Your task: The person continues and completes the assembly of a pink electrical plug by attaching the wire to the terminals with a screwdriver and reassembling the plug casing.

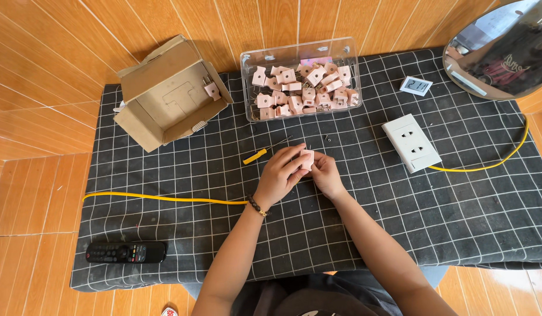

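Pink plug (306,159) (orientation unclear) between both hands' fingers (294,167)

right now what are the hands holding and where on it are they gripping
Both hands hold one small pale pink plastic plug block: left hand fingers on its left and top side, right hand on its right edge.

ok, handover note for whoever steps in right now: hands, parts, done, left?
Left hand: grip closed on the pink plug piece, above the black grid cloth.
Right hand: also gripping that piece from the other side.
Parts: clear bin full of similar pink pieces; yellow-handled screwdriver lies loose left of the hands; small screws just beyond them.
White double socket on a yellow cable at right.
Done: one pink piece sits in the open cardboard box.
Left: judging by the bin, most pieces remain.
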